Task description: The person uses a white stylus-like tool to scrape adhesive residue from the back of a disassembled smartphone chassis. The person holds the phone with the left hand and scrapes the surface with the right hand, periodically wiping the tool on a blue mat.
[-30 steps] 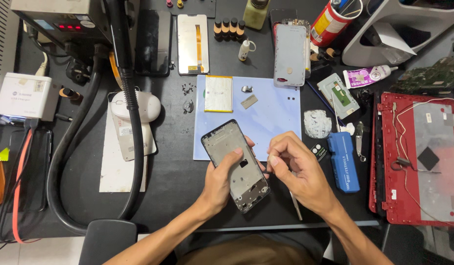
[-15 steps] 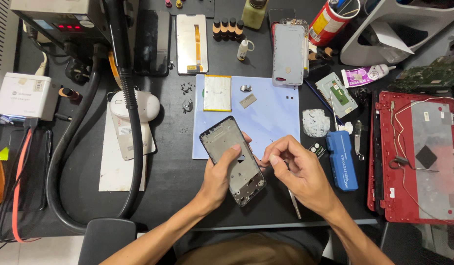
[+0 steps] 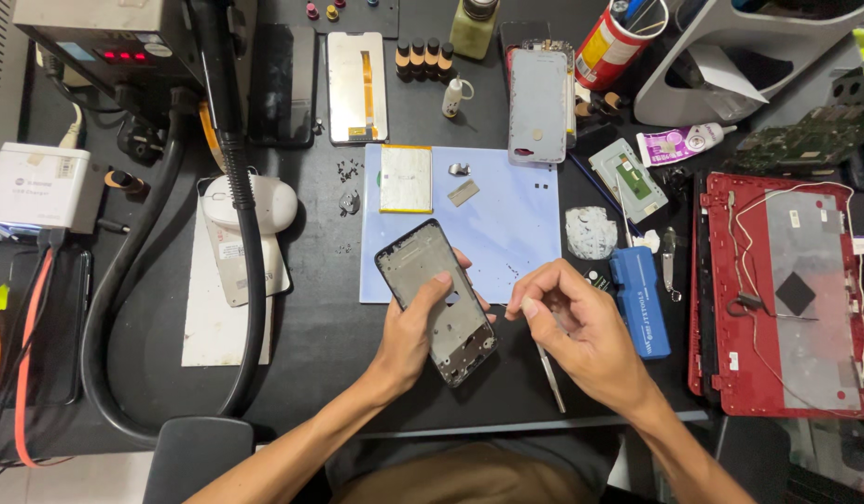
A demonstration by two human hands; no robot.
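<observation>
Fingers, left: my left hand [image 3: 415,329] wraps the lower half of the phone frame [image 3: 437,301], thumb [image 3: 436,287] pressed flat on its open inner face, the other fingertips showing past its right edge.
Fingers, right: my right hand [image 3: 581,327] is curled in a narrow pinch, thumb and forefinger tips [image 3: 527,304] together just beside the frame's right edge; whether anything small sits between them I cannot tell.
Tweezers: metal tweezers [image 3: 550,371] run under my right palm, point aimed down toward the table edge.
Phone frame: tilted, top end toward the upper left, lifted over the lower left corner of the blue mat [image 3: 507,233]; it lies between my two hands, gripped only by the left.
Mat contents: a flat battery [image 3: 406,177] at the top left, a small metal plate [image 3: 464,192] beside it, tiny dark specks near the lower edge.
Right of my hand: a blue tool case [image 3: 641,299], well apart from the frame; further right, an opened red laptop shell [image 3: 787,289].
Left side: a thick black hose [image 3: 250,271] crosses a white mouse-shaped device [image 3: 278,201].
Far edge: a display panel [image 3: 355,86] and a grey phone back cover [image 3: 538,105].
</observation>
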